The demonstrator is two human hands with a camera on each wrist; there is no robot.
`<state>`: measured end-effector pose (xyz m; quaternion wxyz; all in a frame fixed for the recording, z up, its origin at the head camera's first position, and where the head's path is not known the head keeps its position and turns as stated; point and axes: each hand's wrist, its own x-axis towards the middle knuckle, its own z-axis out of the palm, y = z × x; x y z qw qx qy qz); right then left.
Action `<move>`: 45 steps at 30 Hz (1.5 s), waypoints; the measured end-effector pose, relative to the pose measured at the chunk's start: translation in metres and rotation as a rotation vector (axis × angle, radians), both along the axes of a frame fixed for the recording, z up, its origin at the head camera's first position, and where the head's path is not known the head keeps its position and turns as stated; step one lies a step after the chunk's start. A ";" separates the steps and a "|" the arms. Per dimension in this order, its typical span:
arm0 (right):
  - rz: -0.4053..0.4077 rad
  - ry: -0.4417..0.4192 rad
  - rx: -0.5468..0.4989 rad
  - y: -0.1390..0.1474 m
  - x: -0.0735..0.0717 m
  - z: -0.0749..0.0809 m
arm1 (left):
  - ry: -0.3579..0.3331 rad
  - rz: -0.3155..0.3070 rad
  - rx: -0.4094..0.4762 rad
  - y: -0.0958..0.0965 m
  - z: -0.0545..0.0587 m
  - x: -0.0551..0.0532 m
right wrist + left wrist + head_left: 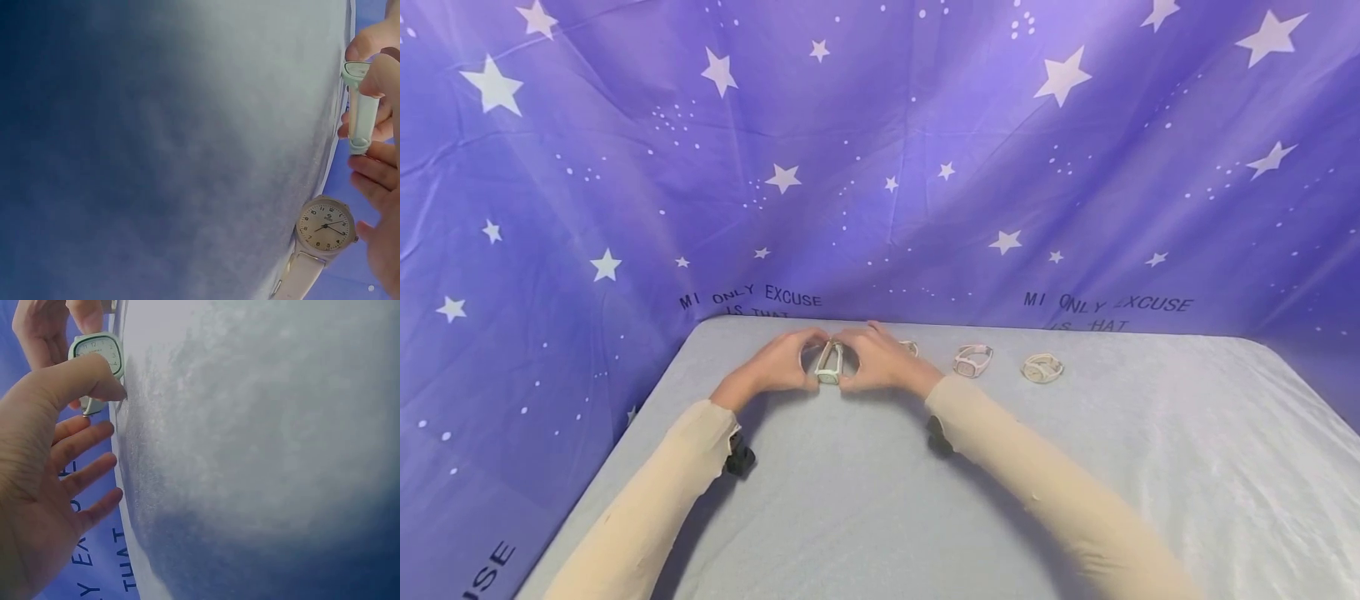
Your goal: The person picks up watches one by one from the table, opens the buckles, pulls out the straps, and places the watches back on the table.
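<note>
A pale green wristwatch (829, 377) with a rounded-square dial stands between both hands near the table's far edge, its strap forming a loop. My left hand (782, 362) pinches it from the left; in the left wrist view the thumb crosses part of its dial (97, 349), and the other fingers are spread. From the right, my right hand (880, 358) grips the same watch with thumb and fingers. Seen from the right wrist, the green strap (362, 115) runs down to the fingertips. Just beside the right hand lies a round-dial watch (325, 225) with a pale strap.
To the right along the far side are a pinkish watch (973, 362) and a beige watch (1042, 368). A grey cloth covers the table (865, 500). Behind it hangs a purple curtain (880, 167) with white stars and printed words.
</note>
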<state>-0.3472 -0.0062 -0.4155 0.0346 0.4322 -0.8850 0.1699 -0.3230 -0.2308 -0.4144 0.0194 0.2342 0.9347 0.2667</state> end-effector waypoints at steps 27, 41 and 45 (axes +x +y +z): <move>0.024 0.136 0.097 0.003 0.011 0.000 | 0.096 0.001 0.096 0.000 -0.005 0.011; 0.054 0.210 0.012 0.014 0.014 0.006 | 0.155 0.005 0.093 0.008 0.002 0.014; 0.045 0.239 -0.067 0.022 0.018 0.016 | 0.237 0.011 0.082 0.015 0.014 0.016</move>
